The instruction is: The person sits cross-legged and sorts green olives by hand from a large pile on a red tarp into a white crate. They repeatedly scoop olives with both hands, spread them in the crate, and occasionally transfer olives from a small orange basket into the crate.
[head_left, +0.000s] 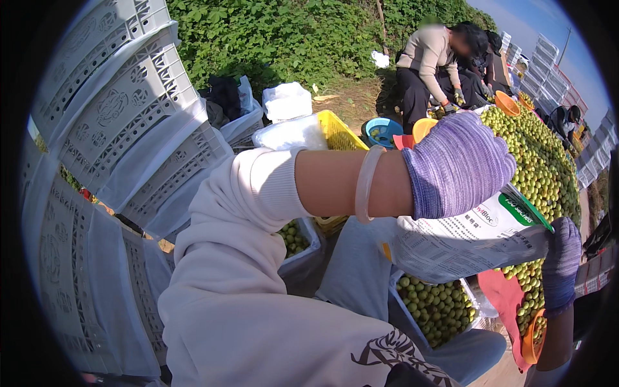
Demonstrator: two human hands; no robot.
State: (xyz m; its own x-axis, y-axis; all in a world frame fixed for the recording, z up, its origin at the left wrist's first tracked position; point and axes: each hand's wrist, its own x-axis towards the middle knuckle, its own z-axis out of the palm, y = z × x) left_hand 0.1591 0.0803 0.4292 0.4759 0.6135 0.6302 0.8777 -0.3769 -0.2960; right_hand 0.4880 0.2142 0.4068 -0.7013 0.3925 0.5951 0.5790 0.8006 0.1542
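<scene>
Both my hands wear purple striped knit gloves. My left hand [461, 164], below a pale bracelet, is closed over one upper corner of a white pouch [451, 248] with a green top strip and small print; its fingertips are hidden. My right hand [561, 264], near the right rim, grips the pouch's other upper corner. The pouch hangs tilted between them. Below it stands a lined crate [477, 316] of small green round fruit [431, 306]. A large heap of the same fruit [541, 161] lies behind the pouch.
Tall stacks of white plastic crates [109, 116] rise at the left. A yellow crate [338, 132], a blue basin [382, 131] and an orange bowl [534, 338] stand around me. Red cloth [500, 297] lies beside the heap. A gloved person [429, 64] bends over farther off.
</scene>
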